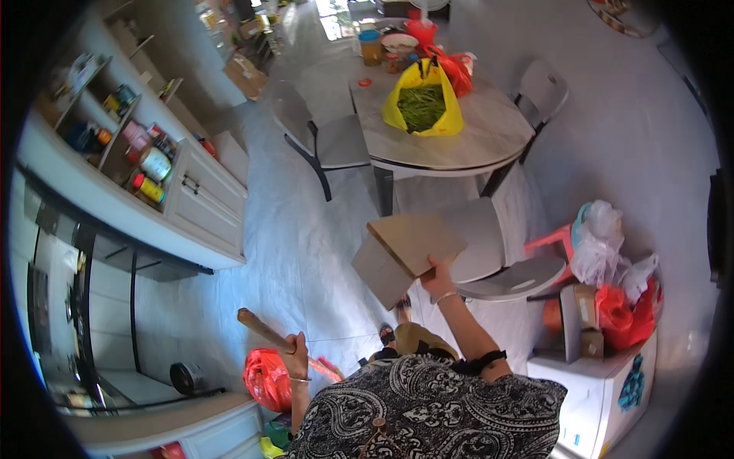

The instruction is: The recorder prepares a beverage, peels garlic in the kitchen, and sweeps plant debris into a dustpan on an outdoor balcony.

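My left hand is closed around a thick, tan stick-like rod, which points up and to the left. Just below that hand is a red plastic bag; whether the hand touches it I cannot tell. Out in front, my right hand grips a piece of brown cardboard by its near edge. The cardboard has two flat panels at an angle, one partly covering the other. Behind it stands a grey chair.
Ahead is a table bearing a yellow bag of green vegetables, with chairs around it. Shelves and a white cabinet line the left. At right, plastic bags sit near a pink stool and a white appliance.
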{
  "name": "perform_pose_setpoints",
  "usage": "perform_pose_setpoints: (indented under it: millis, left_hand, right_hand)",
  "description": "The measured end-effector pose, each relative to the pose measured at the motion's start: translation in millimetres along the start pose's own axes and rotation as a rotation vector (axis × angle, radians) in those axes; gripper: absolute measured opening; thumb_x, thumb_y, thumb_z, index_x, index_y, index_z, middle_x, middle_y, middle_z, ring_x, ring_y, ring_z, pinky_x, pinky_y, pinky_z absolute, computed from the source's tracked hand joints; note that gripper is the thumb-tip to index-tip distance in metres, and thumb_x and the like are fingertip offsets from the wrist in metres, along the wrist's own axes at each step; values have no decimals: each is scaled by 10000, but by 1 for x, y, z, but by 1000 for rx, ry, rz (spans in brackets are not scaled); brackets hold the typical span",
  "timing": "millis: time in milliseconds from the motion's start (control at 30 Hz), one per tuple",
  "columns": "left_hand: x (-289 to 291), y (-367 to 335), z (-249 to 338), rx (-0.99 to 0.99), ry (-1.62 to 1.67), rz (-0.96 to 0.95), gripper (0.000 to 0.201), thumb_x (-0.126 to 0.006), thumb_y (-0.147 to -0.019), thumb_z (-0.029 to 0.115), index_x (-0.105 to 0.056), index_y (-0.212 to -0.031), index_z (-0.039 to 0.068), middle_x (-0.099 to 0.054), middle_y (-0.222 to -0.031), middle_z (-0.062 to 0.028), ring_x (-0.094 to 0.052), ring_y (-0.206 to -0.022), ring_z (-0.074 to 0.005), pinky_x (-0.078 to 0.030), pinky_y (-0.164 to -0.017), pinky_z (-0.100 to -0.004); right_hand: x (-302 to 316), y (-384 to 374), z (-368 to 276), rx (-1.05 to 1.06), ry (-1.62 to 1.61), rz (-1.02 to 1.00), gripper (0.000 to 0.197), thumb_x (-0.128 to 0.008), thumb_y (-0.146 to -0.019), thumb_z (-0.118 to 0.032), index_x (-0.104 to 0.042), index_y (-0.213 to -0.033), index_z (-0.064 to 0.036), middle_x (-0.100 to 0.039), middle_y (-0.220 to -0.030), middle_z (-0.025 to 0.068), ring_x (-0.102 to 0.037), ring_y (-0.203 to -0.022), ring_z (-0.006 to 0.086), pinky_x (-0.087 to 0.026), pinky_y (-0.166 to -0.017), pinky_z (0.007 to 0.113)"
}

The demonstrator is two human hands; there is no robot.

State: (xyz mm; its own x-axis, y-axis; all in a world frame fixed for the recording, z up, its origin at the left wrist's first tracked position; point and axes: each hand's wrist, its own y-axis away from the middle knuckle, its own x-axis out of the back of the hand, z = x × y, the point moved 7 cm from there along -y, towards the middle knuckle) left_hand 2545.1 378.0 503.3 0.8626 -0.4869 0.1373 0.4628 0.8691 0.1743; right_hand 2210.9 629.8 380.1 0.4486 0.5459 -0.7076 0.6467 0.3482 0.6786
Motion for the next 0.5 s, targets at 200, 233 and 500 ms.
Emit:
perform_pose_setpoints:
  millis: [200, 233, 500]
  left_hand:
    - [-51, -66, 9, -149, -311, -153, 379, -572, -791, 78, -291, -541, 40, -238, -508, 22, -232, -497, -71, -207, -436, -276]
    - [-70, -72, 29, -158, -339, -187, 369, -572, -796, 89, -311, -539, 42, -247, -503, 33, -237, -498, -64, -203, -434, -269]
    - [-158, -142, 50, -72, -375, -367, 329, -560, -815, 117, -399, -538, 43, -340, -480, 44, -294, -463, -43, -228, -414, -240]
  right_hand:
    - [-2, -65, -55, 227, 60, -56, 342, -559, -772, -44, -469, -1101, -66, -548, -1056, 78, -529, -969, 262, -449, -839, 413]
    - [5, -76, -65, 238, 38, -34, 342, -559, -772, -44, -469, -1101, -66, -548, -1056, 78, -529, -969, 262, -449, -839, 413]
    - [54, -128, -145, 534, -48, 206, 379, -598, -769, -64, -459, -1121, -84, -539, -1062, 69, -514, -998, 248, -449, -831, 388]
